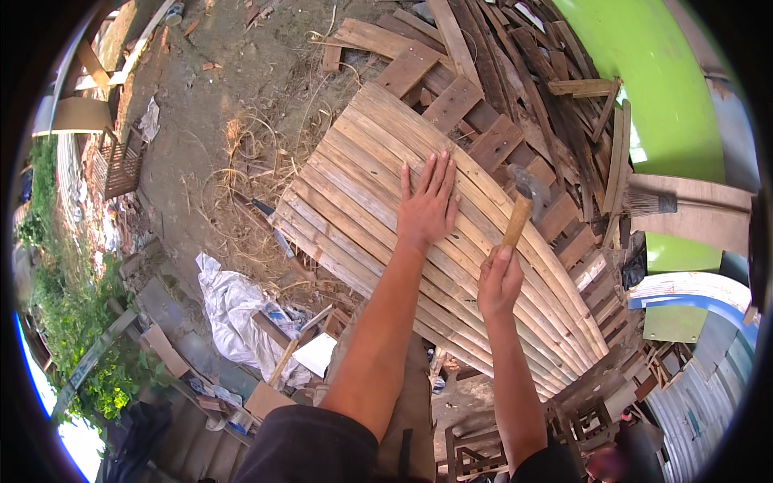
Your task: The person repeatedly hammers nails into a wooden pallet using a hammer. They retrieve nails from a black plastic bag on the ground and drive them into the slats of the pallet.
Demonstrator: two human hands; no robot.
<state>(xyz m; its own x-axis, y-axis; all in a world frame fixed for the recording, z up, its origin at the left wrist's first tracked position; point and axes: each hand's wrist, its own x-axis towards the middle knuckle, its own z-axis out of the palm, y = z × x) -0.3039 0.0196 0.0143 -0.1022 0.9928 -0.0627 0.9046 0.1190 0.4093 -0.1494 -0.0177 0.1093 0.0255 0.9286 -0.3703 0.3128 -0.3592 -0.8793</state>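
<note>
The right hand [501,282], right of centre, is closing its grip round the handle of what is looking like a hammer [518,224], its blurred head pointing toward the upper right. The left hand [428,201], near the middle of the frame, is pressing down with its palm flat and fingers spread, pinching nothing.

Directly beneath that palm the slatted panel [362,189] is lying, stretching from the upper centre to the lower right; the hammer grip is hovering over its right-hand part (whether those knuckles are brushing the wood, I'm not telling from here). The strips are already sitting side by side as one broad sheet, so I'm judging the laying-out well along; small dark dots are showing on some, perhaps nail heads, but what fastening is left I'm unable to tell.

Farther out, wooden blocks [494,143] are lining the panel's upper-right edge, a timber heap [475,48] is filling the top right, and a crumpled white sheet [225,314] is lying lower left.
</note>
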